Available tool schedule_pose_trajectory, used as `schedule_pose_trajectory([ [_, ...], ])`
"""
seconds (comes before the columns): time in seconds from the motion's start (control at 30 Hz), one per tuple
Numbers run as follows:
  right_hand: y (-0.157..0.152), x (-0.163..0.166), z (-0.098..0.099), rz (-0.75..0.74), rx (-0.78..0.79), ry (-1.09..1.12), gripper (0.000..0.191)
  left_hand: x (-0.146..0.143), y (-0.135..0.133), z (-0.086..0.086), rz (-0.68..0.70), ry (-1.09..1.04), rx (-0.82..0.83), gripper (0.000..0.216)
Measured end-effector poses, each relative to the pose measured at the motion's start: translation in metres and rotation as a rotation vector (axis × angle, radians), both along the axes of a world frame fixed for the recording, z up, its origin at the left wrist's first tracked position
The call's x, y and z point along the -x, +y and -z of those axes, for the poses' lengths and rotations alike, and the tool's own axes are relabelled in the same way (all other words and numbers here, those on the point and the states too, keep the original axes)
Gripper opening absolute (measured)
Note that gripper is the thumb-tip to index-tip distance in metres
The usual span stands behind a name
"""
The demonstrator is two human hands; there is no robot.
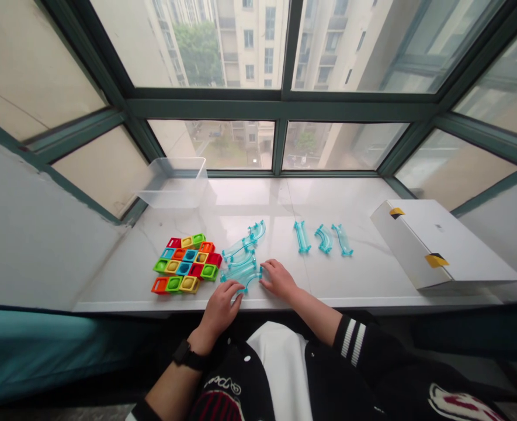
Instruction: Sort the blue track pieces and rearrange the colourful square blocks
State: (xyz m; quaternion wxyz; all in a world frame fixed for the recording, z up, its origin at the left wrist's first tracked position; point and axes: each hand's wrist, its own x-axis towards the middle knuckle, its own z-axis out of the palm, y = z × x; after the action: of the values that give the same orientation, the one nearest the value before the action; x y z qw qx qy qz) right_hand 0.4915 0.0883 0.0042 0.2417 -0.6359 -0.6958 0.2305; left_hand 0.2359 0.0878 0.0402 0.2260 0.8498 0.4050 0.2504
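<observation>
My left hand [222, 304], with a dark watch on the wrist, has its thumb and fingers curled at the near end of a clear blue curved track piece [253, 280]. My right hand [279, 279] grips the same piece at its right end. Just beyond it, more clear blue track pieces [239, 262] lie close together, partly overlapping in view. At the far end of this group is another curved track piece [256, 231]. Colourful square blocks [187, 264] in red, yellow, green, blue and orange lie in rows left of my left hand.
Three separate blue track pieces, a straight one [302, 237], a curved one [323, 238] and another [343, 240], lie to the right. A clear plastic bin [174, 196] stands back left. A white box [455, 245] sits at right on the white sill [363, 286], below windows.
</observation>
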Motion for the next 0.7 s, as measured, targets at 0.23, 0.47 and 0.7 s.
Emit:
schedule_pose_trajectory([
  [0.23, -0.013, -0.019, -0.007, 0.034, -0.008, 0.061, 0.038, -0.003, 0.0, 0.0, -0.006, -0.031, 0.036, 0.024],
  [0.47, -0.043, -0.074, -0.004, 0.178, -0.03, 0.033, 0.035, -0.012, -0.003, 0.0, 0.04, -0.047, 0.117, 0.023],
  [0.7, -0.071, -0.105, 0.0, 0.378, 0.025, 0.003, 0.024, -0.025, -0.003, -0.004, 0.071, -0.071, 0.18, 0.022],
])
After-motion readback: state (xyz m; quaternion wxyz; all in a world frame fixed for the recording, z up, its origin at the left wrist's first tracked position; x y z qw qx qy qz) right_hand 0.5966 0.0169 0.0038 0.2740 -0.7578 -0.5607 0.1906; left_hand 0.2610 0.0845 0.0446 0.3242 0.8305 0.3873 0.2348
